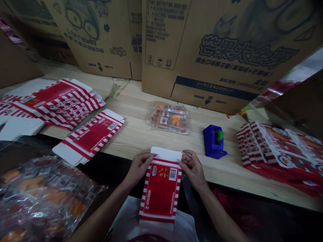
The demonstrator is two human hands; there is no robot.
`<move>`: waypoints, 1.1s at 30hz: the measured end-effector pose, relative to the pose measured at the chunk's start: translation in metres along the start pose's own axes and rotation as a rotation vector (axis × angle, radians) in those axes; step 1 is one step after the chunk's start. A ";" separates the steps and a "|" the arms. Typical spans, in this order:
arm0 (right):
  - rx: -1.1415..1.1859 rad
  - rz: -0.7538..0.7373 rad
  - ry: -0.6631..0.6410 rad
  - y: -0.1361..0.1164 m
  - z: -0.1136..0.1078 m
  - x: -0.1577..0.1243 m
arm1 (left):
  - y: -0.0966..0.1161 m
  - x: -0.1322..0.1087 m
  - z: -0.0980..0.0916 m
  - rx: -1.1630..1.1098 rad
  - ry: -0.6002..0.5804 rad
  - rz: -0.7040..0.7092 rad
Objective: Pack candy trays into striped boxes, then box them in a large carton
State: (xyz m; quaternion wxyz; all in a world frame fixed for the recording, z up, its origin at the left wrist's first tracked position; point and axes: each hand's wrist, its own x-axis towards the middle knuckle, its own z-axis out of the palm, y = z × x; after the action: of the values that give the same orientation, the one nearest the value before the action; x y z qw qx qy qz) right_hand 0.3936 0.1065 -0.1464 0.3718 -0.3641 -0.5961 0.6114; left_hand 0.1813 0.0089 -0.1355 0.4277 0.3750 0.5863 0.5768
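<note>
A red and white striped carton [161,191] is held in front of my body, its red printed back with a barcode facing up. Its white end flap [166,153] stands out at the far end. My left hand [141,166] pinches the carton's upper left corner. At the upper right corner, the fingers of my right hand [193,168] are closed on the edge by the flap. Just beyond lie clear packets [169,117] with orange pieces inside. A blue tape dispenser [214,142] with a green core stands to the right of my right hand.
Flat striped cartons [60,101] are piled at the left, with another carton [92,134] nearer me. Many clear packets [45,195] fill the lower left. Filled-looking striped boxes [280,151] sit at the right. Large brown cardboard boxes [161,77] wall off the back of the wooden table [131,134].
</note>
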 end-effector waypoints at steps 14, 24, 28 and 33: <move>0.284 0.373 -0.263 -0.022 -0.008 0.011 | 0.015 0.018 -0.003 -0.296 -0.114 -0.161; -0.107 0.003 -0.161 -0.007 -0.013 0.014 | 0.011 0.012 0.003 -0.068 -0.135 -0.084; -0.265 -0.177 -0.220 -0.003 -0.019 0.009 | 0.013 0.012 0.001 0.069 -0.183 -0.004; -0.436 -0.364 -0.215 0.009 -0.019 -0.005 | 0.016 0.011 0.002 0.169 -0.207 0.060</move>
State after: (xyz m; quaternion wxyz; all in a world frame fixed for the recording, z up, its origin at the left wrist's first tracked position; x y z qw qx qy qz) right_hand 0.4122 0.1107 -0.1555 0.3232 -0.2558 -0.8046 0.4275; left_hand 0.1790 0.0208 -0.1206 0.4353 0.4846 0.5739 0.4963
